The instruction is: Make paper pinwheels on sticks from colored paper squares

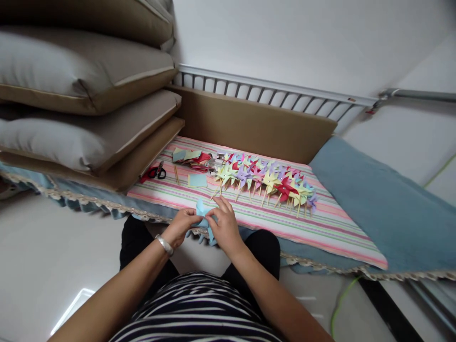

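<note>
A light blue paper piece point(203, 212) is pinched between both my hands at the near edge of the striped cloth point(320, 228). My left hand point(183, 225), with a silver bracelet on the wrist, grips its left side. My right hand point(224, 223) has its fingers closed on the right side. Just beyond my hands lies a row of several finished paper pinwheels point(265, 183) on wooden sticks, in yellow, purple, red and green.
Red-handled scissors point(155, 172), a loose stick point(175, 175), a blue paper square point(197, 180) and a stack of coloured papers point(192, 158) lie at the left. Cushions point(85, 95) are stacked far left. A cardboard sheet point(256, 126) and a white rail point(278, 92) stand behind.
</note>
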`<action>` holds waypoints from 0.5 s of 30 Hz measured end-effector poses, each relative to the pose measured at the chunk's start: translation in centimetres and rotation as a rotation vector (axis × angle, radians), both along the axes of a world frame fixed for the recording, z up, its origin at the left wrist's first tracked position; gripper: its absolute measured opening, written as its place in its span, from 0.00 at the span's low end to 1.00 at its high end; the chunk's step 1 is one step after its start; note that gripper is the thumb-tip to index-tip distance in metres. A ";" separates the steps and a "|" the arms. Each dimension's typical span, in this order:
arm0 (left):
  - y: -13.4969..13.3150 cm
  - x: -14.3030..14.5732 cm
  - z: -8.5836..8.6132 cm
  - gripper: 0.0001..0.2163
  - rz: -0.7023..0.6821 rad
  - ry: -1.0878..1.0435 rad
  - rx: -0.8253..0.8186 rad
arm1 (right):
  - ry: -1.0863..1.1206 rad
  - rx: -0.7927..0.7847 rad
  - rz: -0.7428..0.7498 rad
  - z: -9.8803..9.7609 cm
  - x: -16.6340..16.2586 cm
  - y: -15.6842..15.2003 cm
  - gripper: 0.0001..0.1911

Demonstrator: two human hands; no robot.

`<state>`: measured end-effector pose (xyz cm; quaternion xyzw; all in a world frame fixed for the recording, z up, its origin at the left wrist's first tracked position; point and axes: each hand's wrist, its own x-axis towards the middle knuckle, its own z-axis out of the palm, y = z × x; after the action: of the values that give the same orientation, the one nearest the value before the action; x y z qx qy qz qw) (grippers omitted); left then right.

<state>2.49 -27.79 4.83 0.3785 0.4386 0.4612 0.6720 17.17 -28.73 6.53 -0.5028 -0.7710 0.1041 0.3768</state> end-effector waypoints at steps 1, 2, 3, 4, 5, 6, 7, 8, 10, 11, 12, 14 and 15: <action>0.0 0.2 0.0 0.09 -0.008 -0.013 -0.001 | -0.011 0.000 -0.005 0.0 0.1 0.0 0.05; -0.1 0.3 0.1 0.09 -0.015 -0.030 -0.002 | -0.021 0.001 -0.010 0.1 0.3 0.0 0.04; -0.1 0.5 0.2 0.09 -0.019 -0.047 -0.003 | -0.029 0.003 -0.016 0.1 0.5 0.0 0.04; -0.1 0.6 0.4 0.09 -0.024 -0.060 -0.001 | -0.032 0.007 -0.022 0.1 0.6 0.0 0.04; -0.1 0.8 0.5 0.09 -0.027 -0.066 0.005 | -0.031 0.013 -0.028 0.1 0.7 0.0 0.05; -0.1 0.9 0.6 0.09 -0.029 -0.063 0.014 | -0.026 0.020 -0.032 0.1 0.8 0.0 0.05; 0.0 0.9 0.6 0.09 -0.030 -0.051 0.024 | -0.019 0.025 -0.035 0.1 0.9 0.0 0.05; 0.0 1.0 0.6 0.09 -0.031 -0.033 0.032 | -0.013 0.027 -0.037 0.1 0.9 0.0 0.05; 0.2 1.0 0.4 0.09 -0.032 0.017 0.035 | -0.007 0.019 -0.037 0.1 0.9 -0.1 0.05; 0.3 0.9 0.3 0.09 -0.036 0.042 0.031 | -0.007 0.007 -0.037 0.1 0.9 -0.2 0.05; 0.5 0.9 0.3 0.08 -0.046 0.070 0.026 | -0.006 -0.008 -0.036 0.2 1.0 -0.2 0.05; 0.8 0.7 0.4 0.05 -0.087 0.133 0.019 | 0.008 -0.045 -0.034 0.7 1.3 -0.1 0.09; 1.0 0.7 0.5 0.04 -0.118 0.167 0.020 | 0.026 -0.069 -0.032 1.0 1.5 0.0 0.12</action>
<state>3.14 -26.83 5.35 0.4475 0.4655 0.3920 0.6553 18.71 -28.72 7.53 -0.5262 -0.7538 0.1313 0.3709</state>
